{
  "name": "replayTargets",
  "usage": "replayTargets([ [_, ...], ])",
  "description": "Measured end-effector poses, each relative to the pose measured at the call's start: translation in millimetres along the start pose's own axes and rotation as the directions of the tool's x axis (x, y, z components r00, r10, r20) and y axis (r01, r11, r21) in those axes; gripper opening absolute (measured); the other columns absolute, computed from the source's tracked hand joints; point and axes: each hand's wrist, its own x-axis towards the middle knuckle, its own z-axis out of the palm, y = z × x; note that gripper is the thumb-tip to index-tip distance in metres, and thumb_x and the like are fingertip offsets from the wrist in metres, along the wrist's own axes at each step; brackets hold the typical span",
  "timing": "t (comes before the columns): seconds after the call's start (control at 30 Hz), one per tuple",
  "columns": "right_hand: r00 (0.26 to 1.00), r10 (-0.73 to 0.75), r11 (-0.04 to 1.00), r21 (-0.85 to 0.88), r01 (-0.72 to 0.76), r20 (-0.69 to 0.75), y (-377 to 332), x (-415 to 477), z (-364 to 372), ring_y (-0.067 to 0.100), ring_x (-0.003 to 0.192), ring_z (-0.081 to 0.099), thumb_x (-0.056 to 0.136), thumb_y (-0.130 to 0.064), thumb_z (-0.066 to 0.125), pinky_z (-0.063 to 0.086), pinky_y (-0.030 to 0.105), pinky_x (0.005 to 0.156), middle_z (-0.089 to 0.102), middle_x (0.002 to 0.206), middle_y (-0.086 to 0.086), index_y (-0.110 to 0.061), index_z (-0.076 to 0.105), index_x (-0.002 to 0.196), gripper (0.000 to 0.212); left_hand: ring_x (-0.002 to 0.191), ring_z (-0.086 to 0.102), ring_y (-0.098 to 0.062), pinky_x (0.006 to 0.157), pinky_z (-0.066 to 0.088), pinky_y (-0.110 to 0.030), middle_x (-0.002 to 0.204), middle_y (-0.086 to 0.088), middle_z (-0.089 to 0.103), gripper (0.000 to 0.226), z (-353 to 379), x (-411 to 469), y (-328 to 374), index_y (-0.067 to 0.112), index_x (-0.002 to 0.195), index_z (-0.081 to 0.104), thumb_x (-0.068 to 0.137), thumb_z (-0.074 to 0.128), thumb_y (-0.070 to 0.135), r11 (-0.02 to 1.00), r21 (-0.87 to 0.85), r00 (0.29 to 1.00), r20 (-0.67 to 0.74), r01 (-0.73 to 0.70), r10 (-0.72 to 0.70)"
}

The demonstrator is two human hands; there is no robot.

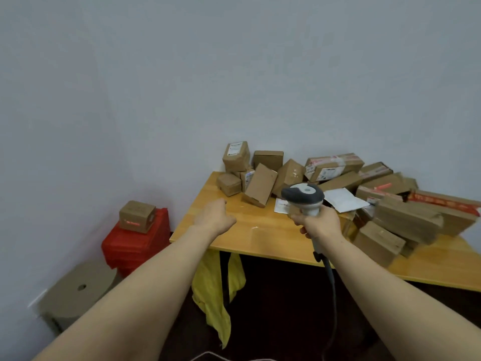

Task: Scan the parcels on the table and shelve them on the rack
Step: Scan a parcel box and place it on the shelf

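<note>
The right hand (318,222) grips the scanner (303,195) by its handle; the left hand (216,216) hovers clenched, holding nothing. Recommended: take the tilted parcel (260,188) nearest it and turn the label toward the scanner head. The heap of parcels (390,204) overhangs the right of the table (260,230); working room lies front-left.

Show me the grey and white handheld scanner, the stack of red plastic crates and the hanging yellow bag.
Grey and white handheld scanner (303,196): head view, on its grey head.
Stack of red plastic crates (130,246): head view, on its red front.
Yellow bag (210,290): head view, on its hanging middle.
</note>
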Motion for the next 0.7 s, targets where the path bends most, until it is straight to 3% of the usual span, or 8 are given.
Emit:
replayTargets([
  [0.17,0.996,0.044,0.999,0.009,-0.043,-0.083,7.3,54.6,-6.8,0.015,0.053,0.058,0.078,-0.017,0.077,0.046,0.028,0.050,0.066,0.070,0.003,-0.015,0.062,0.081,0.015,0.119,0.054,-0.027,0.092,0.049,-0.036,0.133,-0.007,0.055,0.061,23.9,64.4,26.1,0.014,0.142,0.042,0.086,0.063,0.029,0.999,-0.002,0.998,0.045,-0.042,0.042],
  [0.3,0.989,0.060,0.998,0.029,-0.057,-0.132,16.6,100.6,-24.3,0.017,0.051,0.056,0.078,-0.014,0.076,0.043,0.026,0.047,0.063,0.062,0.005,-0.009,0.065,0.081,0.013,0.111,0.057,-0.026,0.084,0.051,-0.036,0.125,-0.006,0.058,0.053,46.4,109.1,63.1,0.014,0.133,0.049,0.084,0.063,0.029,0.996,0.015,0.994,0.058,-0.090,0.089],
  [0.5,0.987,0.023,0.997,0.078,-0.011,-0.159,28.4,186.8,-67.0,0.021,0.057,0.058,0.077,-0.011,0.076,0.047,0.035,0.057,0.064,0.064,0.006,-0.013,0.063,0.076,0.014,0.108,0.056,-0.025,0.083,0.049,-0.035,0.121,-0.006,0.058,0.049,80.7,179.6,133.6,0.012,0.130,0.050,0.086,0.059,0.031,0.987,0.034,0.986,0.067,-0.156,0.154],
  [0.6,0.985,0.026,0.994,0.111,-0.007,-0.169,34.5,233.9,-94.3,0.022,0.059,0.060,0.077,-0.009,0.075,0.050,0.036,0.058,0.066,0.070,0.009,-0.015,0.061,0.073,0.016,0.104,0.056,-0.023,0.076,0.045,-0.032,0.118,-0.005,0.059,0.045,96.7,214.2,173.9,0.013,0.128,0.052,0.087,0.059,0.031,0.985,0.034,0.983,0.074,-0.169,0.166],
  [0.7,0.986,0.051,0.991,0.132,-0.029,-0.161,42.1,277.5,-116.1,0.019,0.058,0.060,0.080,-0.008,0.073,0.049,0.031,0.053,0.066,0.071,0.009,-0.014,0.059,0.076,0.016,0.088,0.059,-0.018,0.065,0.044,-0.029,0.104,-0.002,0.064,0.028,114.5,245.1,211.0,0.020,0.110,0.057,0.084,0.059,0.033,0.982,0.032,0.980,0.086,-0.184,0.181],
])
